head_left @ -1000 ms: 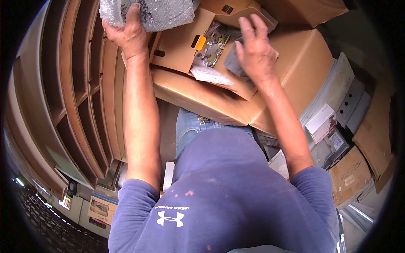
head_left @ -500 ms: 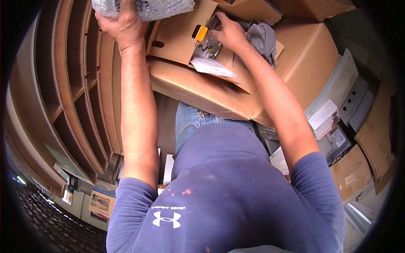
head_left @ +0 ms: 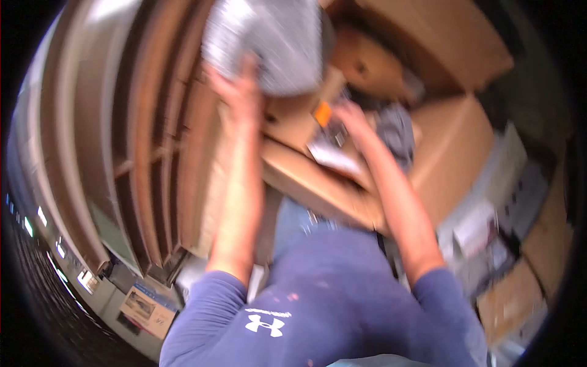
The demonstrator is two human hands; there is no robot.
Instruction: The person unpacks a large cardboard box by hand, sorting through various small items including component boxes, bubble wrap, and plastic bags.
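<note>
A large bundle in bubble wrap (head_left: 278, 46) is gripped in my left hand (head_left: 235, 92), raised over the left side of the cardboard. What the wrap covers is hidden. My right hand (head_left: 348, 116) reaches in among loose items on the cardboard, its fingers smeared by motion. Right beside those fingers is a small orange tab (head_left: 321, 114). Just below them lies a clear plastic bag with small metal parts (head_left: 336, 136), and under that a white paper sheet (head_left: 333, 156). Grey cloth-like material (head_left: 396, 131) sits to the right of my right wrist.
A big cardboard box (head_left: 455, 147) stands in front of me, with another open box (head_left: 428, 37) behind it. Wooden shelving (head_left: 150, 140) curves along the left side. White boxes (head_left: 477, 229) and more cardboard (head_left: 510, 300) are stacked at the right.
The view has shifted and blurred. The bubble-wrapped bundle in my left hand shows more fully, lower and further right in view. My right hand stays by the orange tab and plastic bag.
</note>
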